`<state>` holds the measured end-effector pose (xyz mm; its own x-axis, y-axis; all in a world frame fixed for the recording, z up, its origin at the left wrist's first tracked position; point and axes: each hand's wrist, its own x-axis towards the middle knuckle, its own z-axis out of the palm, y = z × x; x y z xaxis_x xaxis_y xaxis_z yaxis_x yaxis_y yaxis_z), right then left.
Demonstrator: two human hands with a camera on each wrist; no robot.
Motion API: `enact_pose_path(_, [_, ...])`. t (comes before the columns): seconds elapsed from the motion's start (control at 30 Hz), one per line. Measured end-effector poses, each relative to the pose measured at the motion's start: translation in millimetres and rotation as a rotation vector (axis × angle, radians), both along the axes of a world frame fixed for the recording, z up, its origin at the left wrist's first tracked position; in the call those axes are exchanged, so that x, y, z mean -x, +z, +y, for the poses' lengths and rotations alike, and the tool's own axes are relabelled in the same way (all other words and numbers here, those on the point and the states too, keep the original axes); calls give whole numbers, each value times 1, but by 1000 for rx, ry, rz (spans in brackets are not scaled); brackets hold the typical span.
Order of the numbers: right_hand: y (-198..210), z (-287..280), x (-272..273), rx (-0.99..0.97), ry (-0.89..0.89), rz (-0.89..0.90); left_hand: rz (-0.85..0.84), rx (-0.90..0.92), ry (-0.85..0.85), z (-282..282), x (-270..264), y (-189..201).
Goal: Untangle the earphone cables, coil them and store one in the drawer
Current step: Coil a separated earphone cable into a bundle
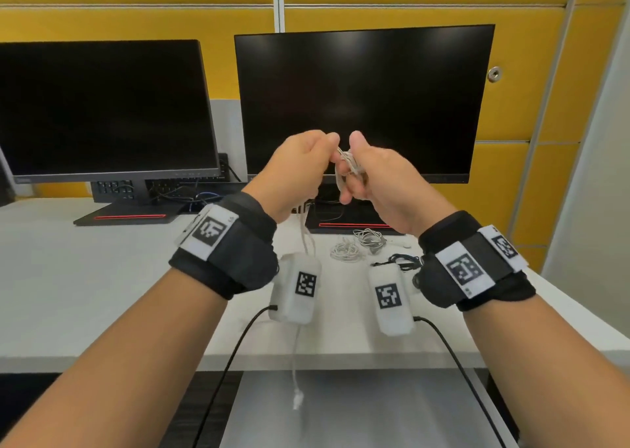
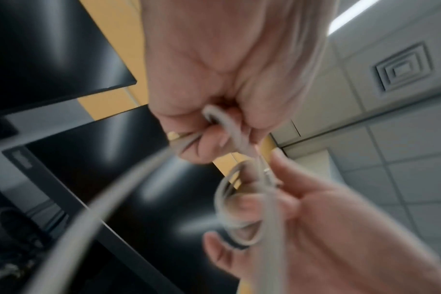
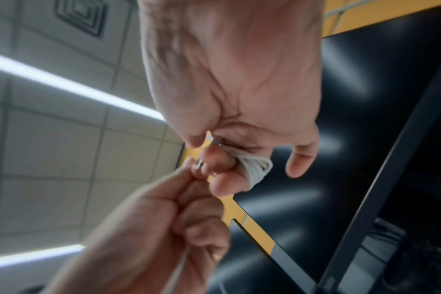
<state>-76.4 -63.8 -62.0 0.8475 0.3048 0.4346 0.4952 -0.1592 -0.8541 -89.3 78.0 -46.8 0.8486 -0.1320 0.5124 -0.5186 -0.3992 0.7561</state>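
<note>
Both hands are raised in front of the right monitor, working one white earphone cable (image 1: 348,164). My right hand (image 1: 353,166) has several turns of it wound round its fingers; that coil (image 3: 256,166) shows plainly in the right wrist view. My left hand (image 1: 328,144) pinches the strand (image 2: 224,127) just beside the coil. The loose tail hangs down past my left wrist, and its plug (image 1: 297,400) dangles over the open grey drawer (image 1: 368,413). On the desk lie two more white earphone bundles (image 1: 345,250) (image 1: 370,238) and a black one (image 1: 404,260).
Two dark monitors (image 1: 102,106) (image 1: 364,99) stand at the back of the white desk (image 1: 85,277), with cables and a hub behind them. Yellow wall panels rise beyond. A white partition closes the right side. Black camera leads hang from both wrists.
</note>
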Motion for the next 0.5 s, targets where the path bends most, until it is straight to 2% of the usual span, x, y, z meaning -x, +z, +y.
enact_pose_path(0.07, [3, -2, 4, -107, 94, 17, -21, -9, 34, 2, -6, -3])
enact_pose_path(0.17, [7, -3, 5, -372, 198, 65, -4, -11, 50, -2, -9, -13])
enact_pose_path(0.27, [11, -5, 4, -539, 205, 73, 76, -197, -3, -7, 0, -21])
enact_pose_path(0.3, [13, -6, 5, -501, 156, 47, 117, -297, -40, -9, 7, -22])
enact_pose_path(0.37, [13, -9, 2, -287, 5, -52, 174, -413, -102, -10, 18, -20])
enact_pose_path(0.43, [10, -10, -1, -33, -132, -146, 165, -333, -107, -9, 22, -12])
enact_pose_path(0.5, [6, -9, -4, 116, -164, -131, 96, -139, -41, -5, 18, -2])
